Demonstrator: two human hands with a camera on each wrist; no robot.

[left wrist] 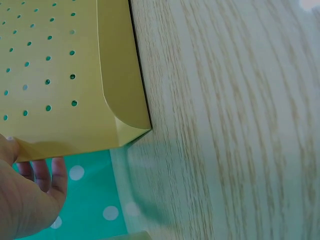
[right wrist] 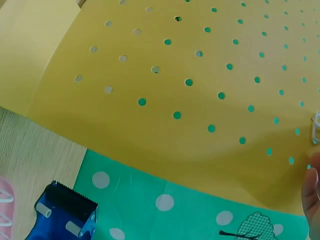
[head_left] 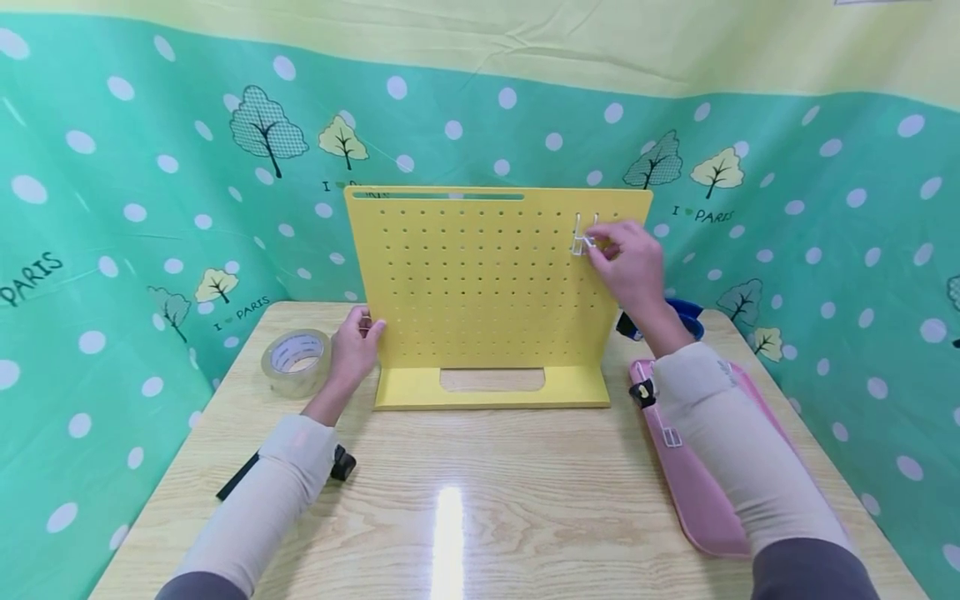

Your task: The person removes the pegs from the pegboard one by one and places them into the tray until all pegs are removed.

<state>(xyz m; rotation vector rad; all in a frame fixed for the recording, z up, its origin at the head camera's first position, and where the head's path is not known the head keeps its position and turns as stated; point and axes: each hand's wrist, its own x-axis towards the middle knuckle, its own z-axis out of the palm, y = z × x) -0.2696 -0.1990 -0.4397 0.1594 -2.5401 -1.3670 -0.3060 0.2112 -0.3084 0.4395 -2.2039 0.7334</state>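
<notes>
A yellow pegboard stands upright on its base on the wooden table. My left hand grips its left edge, thumb on the front and fingers behind, as the left wrist view also shows. Near the board's upper right corner my right hand pinches a white pegboard hook between thumb and fingers. The hook lies against the board's face; whether its pegs sit in the holes cannot be seen. In the right wrist view only part of the hook and the fingertips show at the right edge.
A pink tray with white hooks lies at the right under my forearm. Behind it stands a blue tape dispenser. A roll of clear packing tape sits left of the board. A polka-dot curtain hangs behind.
</notes>
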